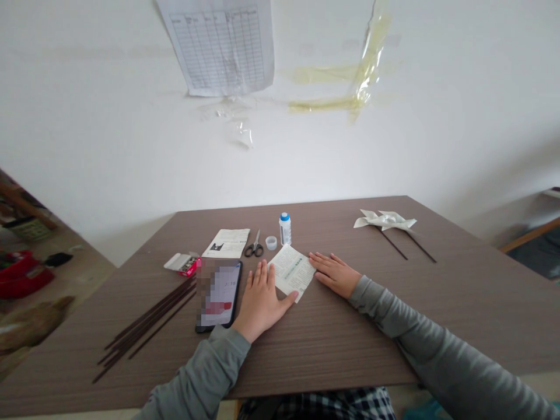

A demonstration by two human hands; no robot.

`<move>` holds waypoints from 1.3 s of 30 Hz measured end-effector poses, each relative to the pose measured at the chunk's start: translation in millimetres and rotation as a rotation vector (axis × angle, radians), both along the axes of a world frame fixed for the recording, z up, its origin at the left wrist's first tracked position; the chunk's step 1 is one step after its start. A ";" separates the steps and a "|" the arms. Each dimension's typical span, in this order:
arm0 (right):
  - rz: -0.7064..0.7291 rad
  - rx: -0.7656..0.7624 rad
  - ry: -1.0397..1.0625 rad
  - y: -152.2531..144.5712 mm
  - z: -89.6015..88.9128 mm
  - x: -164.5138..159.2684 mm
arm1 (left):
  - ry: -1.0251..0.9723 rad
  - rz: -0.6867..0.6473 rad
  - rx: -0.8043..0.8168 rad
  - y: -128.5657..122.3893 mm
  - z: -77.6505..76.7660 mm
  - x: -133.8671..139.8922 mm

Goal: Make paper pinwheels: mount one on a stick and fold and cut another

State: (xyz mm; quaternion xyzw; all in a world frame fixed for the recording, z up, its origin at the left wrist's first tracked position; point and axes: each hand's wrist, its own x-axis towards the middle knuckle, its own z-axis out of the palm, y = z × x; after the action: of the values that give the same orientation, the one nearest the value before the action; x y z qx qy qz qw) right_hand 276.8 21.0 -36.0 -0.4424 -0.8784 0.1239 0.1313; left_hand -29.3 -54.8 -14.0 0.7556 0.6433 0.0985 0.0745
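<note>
- Paper (292, 267), small, roughly square and printed, lies on the tabletop (345, 344) between the two hands, seen here through the head camera I follow from afar.
- Turned on its diagonal, the sheet points one corner toward the wearer; I make out no clear long axis, only a green printed line slanting up to the right.
- The left hand (263, 300), palm down, has its fingers spread along the sheet's left side and its thumb stretched to the near corner.
- The right hand (336, 274) rests flat, fingers extended, its tips meeting the right edge. Neither hand pinches anything that I can see.
- I judge the left hand nearer, since it spans more of the sheet; the right comes in only from the side.
- Beyond the sheet stands a blue-capped bottle (285, 230), with scissors (254, 248) to its left; a phone (222, 294) lies just beside the left hand.
</note>
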 end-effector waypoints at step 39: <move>-0.092 0.051 -0.169 -9.8 -6.8 -28.0 | -0.031 -0.171 -0.057 13.0 15.6 13.6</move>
State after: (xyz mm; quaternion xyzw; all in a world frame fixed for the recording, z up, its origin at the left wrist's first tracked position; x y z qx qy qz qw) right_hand 248.8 11.2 -42.9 -0.4878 -0.8680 0.0575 0.0733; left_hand -15.8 -41.8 1.6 0.8038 0.5776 0.0852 0.1139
